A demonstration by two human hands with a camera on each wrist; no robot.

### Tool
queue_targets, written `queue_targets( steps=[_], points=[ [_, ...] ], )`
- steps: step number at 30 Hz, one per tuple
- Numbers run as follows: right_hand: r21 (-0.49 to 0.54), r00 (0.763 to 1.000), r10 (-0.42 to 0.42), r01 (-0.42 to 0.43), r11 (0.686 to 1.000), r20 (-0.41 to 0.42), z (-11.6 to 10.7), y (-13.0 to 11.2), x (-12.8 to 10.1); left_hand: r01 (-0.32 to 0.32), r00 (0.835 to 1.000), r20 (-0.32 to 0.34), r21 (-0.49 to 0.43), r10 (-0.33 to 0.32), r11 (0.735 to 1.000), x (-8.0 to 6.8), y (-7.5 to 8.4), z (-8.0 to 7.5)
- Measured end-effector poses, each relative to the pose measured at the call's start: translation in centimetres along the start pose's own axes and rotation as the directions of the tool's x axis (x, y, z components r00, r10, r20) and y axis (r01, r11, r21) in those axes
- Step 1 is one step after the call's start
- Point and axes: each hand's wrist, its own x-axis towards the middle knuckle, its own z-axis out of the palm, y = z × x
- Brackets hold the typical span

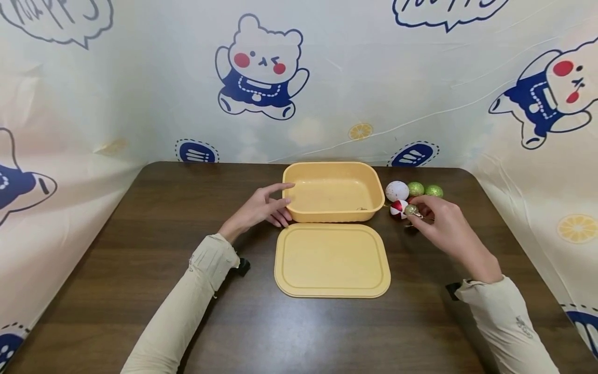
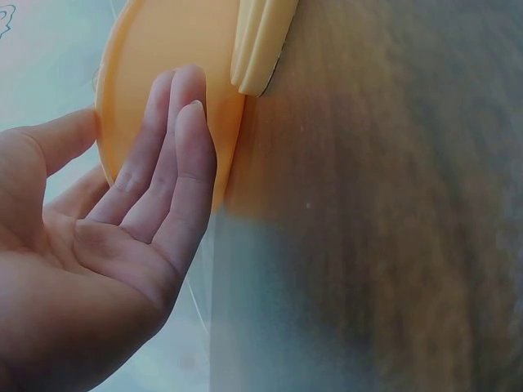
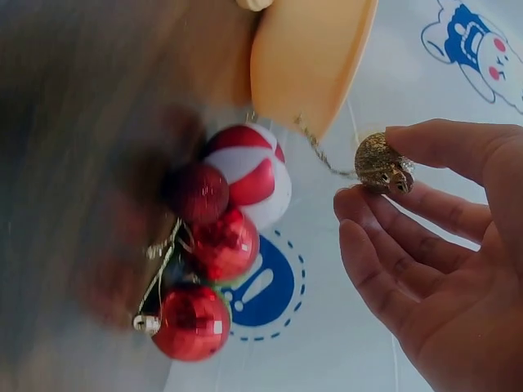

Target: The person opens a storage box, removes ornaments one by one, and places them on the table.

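The left hand (image 1: pixel 263 208) rests with straight, relaxed fingers against the left wall of the yellow tub (image 1: pixel 333 191); it holds nothing, and in the left wrist view the fingertips (image 2: pixel 189 122) lie flat on the tub's side. The tub stands open on the dark wooden counter (image 1: pixel 140 249), near the far edge. Just in front of it lies the yellow lid (image 1: pixel 332 259), flat, its far edge almost touching the tub.

To the right of the tub there is a small group of ornament balls. A white ball (image 1: pixel 396 190) lies just beside the tub's right wall, and two green glitter balls (image 1: pixel 424 189) lie next to it, further right. In front of the white one is a red and white ball (image 1: pixel 398 208). In the right wrist view some red balls (image 3: pixel 204 269) are seen close against the red and white one, with thin golden strings.

The right hand (image 1: pixel 444 223) pinches a small gold glitter ball (image 1: pixel 411 210) between thumb and fingers, just above the counter and beside the red and white ball. A golden string hangs from the gold ball toward the tub.
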Motion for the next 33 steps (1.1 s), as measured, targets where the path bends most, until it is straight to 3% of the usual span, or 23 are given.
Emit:
queue_targets(
  steps=[10, 14, 21, 33],
  points=[
    [-0.056, 0.999, 0.024, -0.022, 0.998, 0.030, -1.5, 1.8, -0.5, 0.007, 1.000, 0.005, 0.012, -0.008, 1.000, -0.1, 0.0, 0.0],
    [-0.057, 0.995, 0.043, -0.038, 0.998, 0.087, -1.7, 2.6, -0.6, 0.003, 1.000, 0.003, 0.013, -0.003, 1.000, -0.1, 0.0, 0.0],
    [-0.066, 0.968, 0.125, -0.113, 0.991, 0.216, -1.6, 3.8, -0.8, 0.004, 1.000, 0.005, 0.005, -0.004, 1.000, -0.1, -0.1, 0.0],
    [-0.071, 0.927, 0.213, -0.200, 0.977, 0.309, -0.6, 5.7, -0.9, 0.013, 1.000, -0.008, -0.006, -0.013, 1.000, 0.0, -0.1, -0.1]
  ],
)
